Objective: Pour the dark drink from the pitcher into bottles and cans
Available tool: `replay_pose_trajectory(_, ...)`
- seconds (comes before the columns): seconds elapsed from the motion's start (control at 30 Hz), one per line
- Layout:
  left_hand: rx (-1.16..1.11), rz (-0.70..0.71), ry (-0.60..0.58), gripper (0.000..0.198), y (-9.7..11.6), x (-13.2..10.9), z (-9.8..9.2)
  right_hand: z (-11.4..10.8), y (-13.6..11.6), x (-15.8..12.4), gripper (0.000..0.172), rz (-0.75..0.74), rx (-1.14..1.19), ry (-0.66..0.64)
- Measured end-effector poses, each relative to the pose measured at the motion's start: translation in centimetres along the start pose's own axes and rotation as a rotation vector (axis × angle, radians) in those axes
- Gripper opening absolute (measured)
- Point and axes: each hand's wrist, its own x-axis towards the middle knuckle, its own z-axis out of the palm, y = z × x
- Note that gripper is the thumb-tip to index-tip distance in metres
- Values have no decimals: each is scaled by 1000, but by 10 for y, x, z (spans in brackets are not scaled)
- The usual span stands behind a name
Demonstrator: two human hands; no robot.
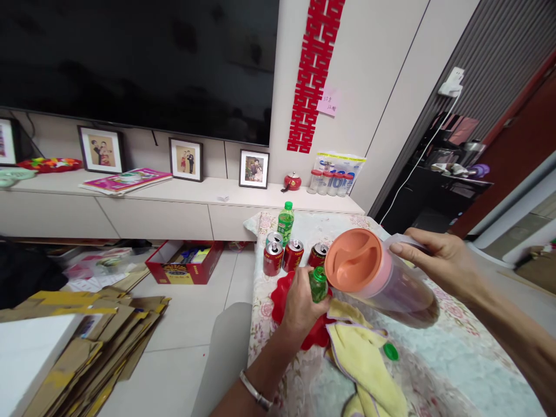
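My right hand [438, 255] is closed round the handle of a clear pitcher [399, 295], which is tipped toward the left with brown liquid inside. Its orange lid [354, 260] faces the open mouth of a green plastic bottle [319, 285]. That bottle is gripped in my left hand [302, 304], above a red scalloped tray [320, 335]. Whether liquid is flowing between them I cannot tell. A loose green cap [391, 351] lies beside a crumpled yellow cloth [362, 356] on the table.
Several drink cans [273, 259] and a capped green bottle [285, 223] stand at the far left of the flowered tablecloth [452, 347]. Glass jars [322, 183] line the white cabinet behind. Flattened cardboard [108, 341] and a red box [186, 263] lie on the floor.
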Motion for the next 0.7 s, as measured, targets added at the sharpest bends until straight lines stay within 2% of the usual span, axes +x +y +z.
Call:
replay_pose_trajectory(0.33, 6, 10, 3, 58, -1, 3, 2, 0, 5, -1, 66, -20, 22, 10)
replay_pose_trajectory(0.7, 12, 16, 9, 57, -2, 1, 2, 0, -2, 1, 66, -1, 23, 5)
